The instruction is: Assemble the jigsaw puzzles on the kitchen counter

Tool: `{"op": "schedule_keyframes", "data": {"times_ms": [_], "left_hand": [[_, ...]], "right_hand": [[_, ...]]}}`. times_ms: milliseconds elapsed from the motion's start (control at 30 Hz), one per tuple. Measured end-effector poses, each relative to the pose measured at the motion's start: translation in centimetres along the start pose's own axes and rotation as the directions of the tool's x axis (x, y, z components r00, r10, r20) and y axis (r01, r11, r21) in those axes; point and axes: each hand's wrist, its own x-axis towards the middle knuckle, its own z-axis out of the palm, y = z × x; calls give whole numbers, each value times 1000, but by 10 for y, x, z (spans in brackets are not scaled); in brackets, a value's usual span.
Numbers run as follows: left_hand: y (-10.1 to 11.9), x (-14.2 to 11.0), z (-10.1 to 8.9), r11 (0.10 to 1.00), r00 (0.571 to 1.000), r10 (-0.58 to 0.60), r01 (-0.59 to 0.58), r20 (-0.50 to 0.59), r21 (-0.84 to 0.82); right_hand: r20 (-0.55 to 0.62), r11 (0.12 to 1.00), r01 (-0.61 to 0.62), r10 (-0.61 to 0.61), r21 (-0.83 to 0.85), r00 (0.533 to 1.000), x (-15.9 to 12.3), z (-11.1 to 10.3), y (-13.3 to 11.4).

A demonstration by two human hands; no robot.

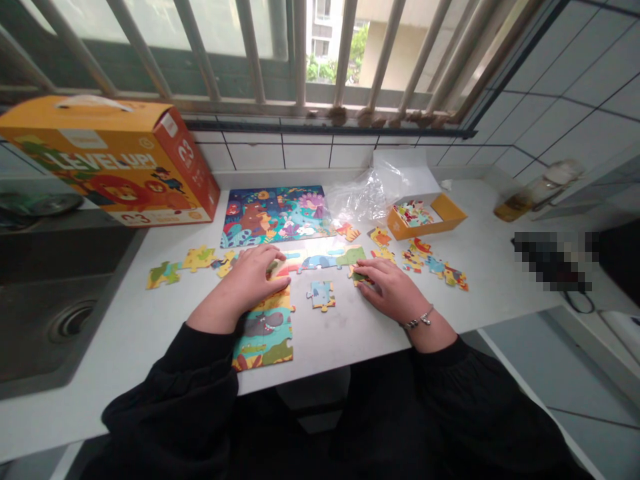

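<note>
On the pale counter lies a partly joined jigsaw puzzle (267,325), with a left block showing a hippo and a top row reaching right. My left hand (255,277) rests over its upper left corner, thumb and fingers apart, covering some of the pieces. At the right end of the top row, my right hand (387,283) has its fingers closed on a green and yellow puzzle piece (359,276), partly hidden under the fingertips. Between the hands a loose light-blue puzzle piece (321,295) lies flat, apart from the joined ones.
Loose pieces (163,274) lie left, and more pieces (445,270) right. Behind are a finished forest picture (275,217), clear plastic wrap (363,193) and an open yellow box (453,217) holding pieces. An orange carton (185,173) stands by the sink (55,373); a bottle (537,190) stands right.
</note>
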Motion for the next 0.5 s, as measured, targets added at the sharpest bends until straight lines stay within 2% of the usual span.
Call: {"op": "schedule_keyframes", "data": {"times_ms": [67, 133, 233, 300, 367, 433, 500], "left_hand": [[0, 0, 0, 1000, 1000, -3, 3, -2, 3], [0, -1, 0, 1000, 1000, -2, 2, -3, 3], [1, -1, -1, 1000, 1000, -6, 6, -8, -3], [2, -1, -1, 1000, 1000, -9, 9, -14, -7], [2, -1, -1, 1000, 1000, -10, 10, -17, -7], [1, -1, 0, 1000, 1000, -16, 16, -21, 3], [-1, 0, 1, 999, 999, -29, 30, -32, 19]], "right_hand": [[-13, 1000, -11, 11, -18, 1000, 0, -2, 0], [-82, 997, -61, 56, -56, 995, -2, -6, 3], [-252, 958, -241, 197, -157, 947, -12, -19, 18], [-317, 875, -406, 319, -264, 893, -26, -29, 35], [-305, 754, -532, 440, -385, 845, -44, -39, 56], [-257, 641, -607, 558, -470, 789, -63, -49, 76], [-176, 606, -633, 641, -482, 747, -78, -58, 94]]}}
